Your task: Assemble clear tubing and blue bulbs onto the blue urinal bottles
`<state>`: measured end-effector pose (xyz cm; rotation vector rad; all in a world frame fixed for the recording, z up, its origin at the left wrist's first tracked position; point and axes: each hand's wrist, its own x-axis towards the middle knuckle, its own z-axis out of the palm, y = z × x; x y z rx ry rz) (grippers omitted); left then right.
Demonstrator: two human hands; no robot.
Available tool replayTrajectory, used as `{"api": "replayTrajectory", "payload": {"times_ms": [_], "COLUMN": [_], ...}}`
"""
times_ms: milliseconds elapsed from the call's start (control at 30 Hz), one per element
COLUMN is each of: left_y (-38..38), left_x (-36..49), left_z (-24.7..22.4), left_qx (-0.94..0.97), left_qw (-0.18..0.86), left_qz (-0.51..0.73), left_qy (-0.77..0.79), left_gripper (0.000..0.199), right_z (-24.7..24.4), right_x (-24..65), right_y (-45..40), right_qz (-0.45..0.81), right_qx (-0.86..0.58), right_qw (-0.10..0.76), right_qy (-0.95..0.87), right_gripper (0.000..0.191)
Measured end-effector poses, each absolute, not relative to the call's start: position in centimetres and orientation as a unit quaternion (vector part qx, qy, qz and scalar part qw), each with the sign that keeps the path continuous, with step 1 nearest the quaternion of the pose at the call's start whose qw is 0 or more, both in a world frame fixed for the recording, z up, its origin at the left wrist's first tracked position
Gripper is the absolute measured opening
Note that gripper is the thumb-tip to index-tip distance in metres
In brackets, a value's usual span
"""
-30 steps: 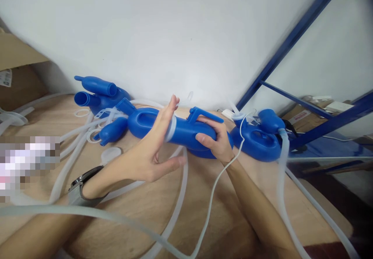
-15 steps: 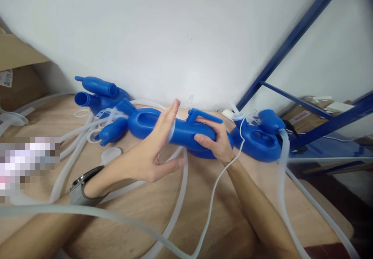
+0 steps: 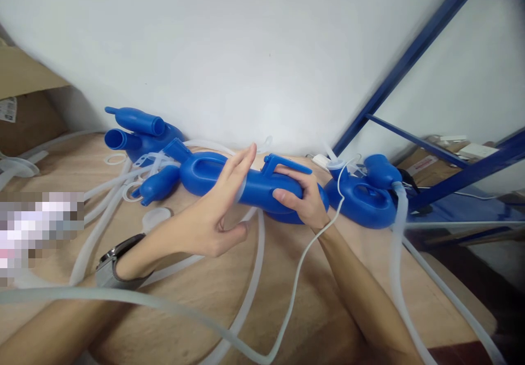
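Observation:
My right hand (image 3: 301, 195) is wrapped round a blue plastic funnel piece (image 3: 262, 187) with a raised flap (image 3: 291, 165) on top. Thumb and fingers lie on opposite sides of it. My left hand (image 3: 223, 209) is held upright with its fingers stretched out and thumb apart, its palm at the funnel piece's left end beside a translucent ring (image 3: 241, 190). Behind the left fingers lies a blue bottle (image 3: 197, 176) with a loop handle. Whether it joins the held piece is hidden by my left hand. More blue plastic shows under my right hand.
Another blue bottle (image 3: 369, 212) with a translucent hose (image 3: 397, 255) sits at the right. More blue bottles (image 3: 164, 140) stand at the back left. Loose hoses (image 3: 252, 277) cross the wooden table (image 3: 184, 321). A cardboard box (image 3: 28, 119) and a blue metal frame (image 3: 394, 75) flank it.
My left hand has shifted slightly, its thumb drawing back to the left. My right hand keeps its grip on the funnel piece with almost no movement.

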<state>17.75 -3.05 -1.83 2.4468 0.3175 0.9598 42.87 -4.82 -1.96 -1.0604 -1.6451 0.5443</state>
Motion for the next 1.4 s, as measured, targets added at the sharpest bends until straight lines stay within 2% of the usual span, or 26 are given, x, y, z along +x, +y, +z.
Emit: {"api": "replayTrajectory", "payload": {"times_ms": [500, 933, 1400], "left_y": [-2.5, -2.9, -0.4], "left_x": [18.8, 20.0, 18.9], "left_z": [-3.1, -3.6, -5.3], "left_qx": [0.878, 0.864, 0.831], "left_qw": [0.263, 0.241, 0.385], "left_qz": [0.384, 0.423, 0.398], "left_qy": [0.108, 0.129, 0.062], "left_gripper": [0.126, 0.123, 0.131], "right_z": [-2.7, -2.8, -2.2], "right_x": [43.4, 43.1, 43.1], "right_y": [-3.8, -3.7, -3.8], "right_qz": [0.259, 0.290, 0.314], "right_qx": [-0.435, -0.440, -0.437], "right_qw": [0.521, 0.519, 0.507], "right_qy": [-0.687, -0.673, -0.673], "right_gripper": [0.061, 0.063, 0.054]}}
